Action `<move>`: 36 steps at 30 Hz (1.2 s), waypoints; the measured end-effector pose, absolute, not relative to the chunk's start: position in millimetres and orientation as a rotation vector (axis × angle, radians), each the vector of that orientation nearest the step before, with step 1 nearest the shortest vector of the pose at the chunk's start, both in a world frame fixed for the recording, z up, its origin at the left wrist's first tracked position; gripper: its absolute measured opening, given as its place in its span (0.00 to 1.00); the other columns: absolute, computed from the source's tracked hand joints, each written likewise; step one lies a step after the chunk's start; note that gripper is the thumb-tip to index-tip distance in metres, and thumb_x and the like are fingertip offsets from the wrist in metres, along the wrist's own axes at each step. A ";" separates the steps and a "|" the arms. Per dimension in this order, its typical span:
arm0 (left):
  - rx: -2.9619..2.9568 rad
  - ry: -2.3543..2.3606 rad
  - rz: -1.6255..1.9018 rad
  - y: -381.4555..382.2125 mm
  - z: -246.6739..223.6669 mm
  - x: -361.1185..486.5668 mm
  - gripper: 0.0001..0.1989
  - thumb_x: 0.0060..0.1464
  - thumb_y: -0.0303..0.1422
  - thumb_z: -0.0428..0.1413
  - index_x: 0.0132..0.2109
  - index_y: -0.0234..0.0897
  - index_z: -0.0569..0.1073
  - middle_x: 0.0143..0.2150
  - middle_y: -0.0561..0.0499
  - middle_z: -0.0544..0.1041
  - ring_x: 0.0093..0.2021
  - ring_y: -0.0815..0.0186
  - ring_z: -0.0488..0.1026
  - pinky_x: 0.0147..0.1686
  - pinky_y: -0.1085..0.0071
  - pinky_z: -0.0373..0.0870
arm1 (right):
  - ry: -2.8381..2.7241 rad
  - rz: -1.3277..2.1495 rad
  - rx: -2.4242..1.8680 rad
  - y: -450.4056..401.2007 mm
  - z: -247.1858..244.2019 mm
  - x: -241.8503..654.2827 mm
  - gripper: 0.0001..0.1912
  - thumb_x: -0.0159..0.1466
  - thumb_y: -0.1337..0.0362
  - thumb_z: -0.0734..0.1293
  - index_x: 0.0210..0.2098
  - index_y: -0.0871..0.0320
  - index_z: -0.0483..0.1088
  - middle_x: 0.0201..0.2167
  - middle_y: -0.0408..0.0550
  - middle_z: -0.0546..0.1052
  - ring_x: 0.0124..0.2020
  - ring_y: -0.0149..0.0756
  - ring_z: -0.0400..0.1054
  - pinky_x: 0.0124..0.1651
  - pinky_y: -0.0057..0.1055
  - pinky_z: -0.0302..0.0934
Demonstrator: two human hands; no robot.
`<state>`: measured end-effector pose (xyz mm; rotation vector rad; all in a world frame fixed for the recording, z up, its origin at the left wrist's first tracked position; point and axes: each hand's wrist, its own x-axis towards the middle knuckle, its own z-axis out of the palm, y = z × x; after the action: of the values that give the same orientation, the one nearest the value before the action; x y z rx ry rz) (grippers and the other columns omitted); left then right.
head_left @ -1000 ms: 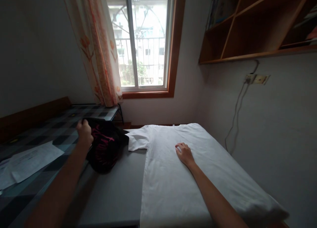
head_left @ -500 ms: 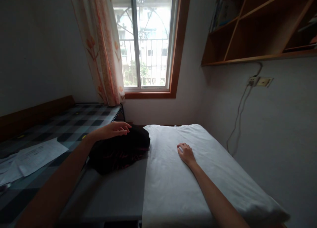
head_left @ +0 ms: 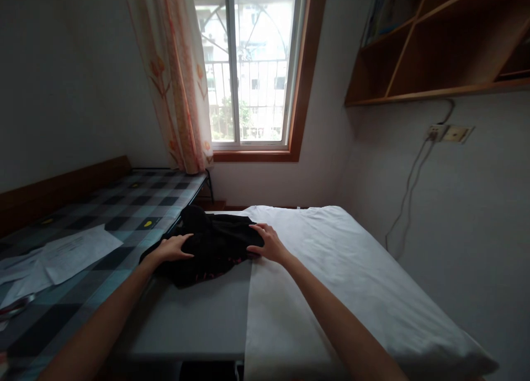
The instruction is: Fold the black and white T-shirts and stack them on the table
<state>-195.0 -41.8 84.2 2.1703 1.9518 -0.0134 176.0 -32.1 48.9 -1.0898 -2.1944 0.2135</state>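
Observation:
A crumpled black garment (head_left: 219, 237) with pinkish lettering along its lower edge lies across the grey surface and the left edge of a white cloth (head_left: 331, 292). On the garment's left part rests my left hand (head_left: 173, 247), thumb and fingers spread apart. My right hand (head_left: 267, 242) touches the garment's right end, its thumb and fingers also apart. Neither hand is closed round the fabric. The grey board-like surface (head_left: 199, 320) shows in front of the garment.
A checked bed (head_left: 141, 190) on the left bears paper sheets (head_left: 70, 254). Behind are a window (head_left: 252, 83) and a flowered curtain (head_left: 178, 83). Wooden shelves (head_left: 451, 38) hang at upper right above a socket (head_left: 449, 132) with a hanging cord.
My right hand has moved left from the white cloth to the garment. My left hand has come down and slightly left onto the garment, which now lies flatter and wider.

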 end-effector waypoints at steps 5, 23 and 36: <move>2.225 1.973 0.086 -50.7 76.7 -195.2 0.30 0.47 0.45 0.57 0.57 0.42 0.69 0.54 0.42 0.74 0.56 0.49 0.68 0.53 0.54 0.61 | -2.207 0.404 -1.026 -35.3 51.0 127.0 0.18 0.57 0.55 0.71 0.46 0.49 0.72 0.46 0.49 0.70 0.49 0.44 0.64 0.52 0.43 0.58; 1.933 1.532 0.614 -56.2 116.2 -210.1 0.27 0.48 0.52 0.55 0.47 0.37 0.74 0.29 0.51 0.76 0.30 0.64 0.73 0.32 0.70 0.69 | -1.051 0.592 -1.385 -26.9 44.2 265.9 0.12 0.52 0.62 0.62 0.36 0.58 0.65 0.37 0.52 0.72 0.39 0.40 0.68 0.40 0.36 0.64; 2.198 1.454 -0.089 -69.5 98.9 -169.5 0.41 0.43 0.48 0.61 0.65 0.51 0.60 0.61 0.47 0.68 0.60 0.48 0.63 0.60 0.54 0.51 | -2.005 0.460 -1.438 -60.3 56.0 215.1 0.18 0.65 0.57 0.64 0.52 0.57 0.67 0.52 0.51 0.70 0.48 0.40 0.67 0.49 0.43 0.65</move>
<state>-169.5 -69.5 98.9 2.1981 1.4543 -0.0894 215.1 -60.3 56.0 -1.4381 -2.0054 0.4602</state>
